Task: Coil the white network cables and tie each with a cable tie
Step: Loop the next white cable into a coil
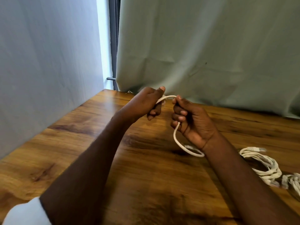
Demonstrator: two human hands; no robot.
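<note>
Running between both raised hands, a white network cable (176, 137) is held above the wooden table (81, 143). Its upper stretch is gripped in the curled fingers of the left hand (148, 103), thumb up; how much of it is gathered inside that fist cannot be made out. From there a short arc is carried across to the right hand (190, 120), where it is pinched at the fingertips and passed down through the closed fingers. Below the right hand the cable is seen to drop in a loop toward the table, and its lower end is hidden behind the right wrist. A plug (190, 147) is faintly seen just beside that loop, blurred; which cable it belongs to cannot be told.

To the right of the held cable, a bundle of further white cables (263, 166) is laid on the table, with clear plugs showing at its ends; part of it is cut off by the right edge of the view, and whether it is tied cannot be told.

Behind the table, a pale green curtain (211, 46) is hung, and to its left a whitish wall (48, 62) is seen, with a dark window frame (113, 38) between them. A white sleeve (26, 211) is cut off at the lower left corner.
</note>
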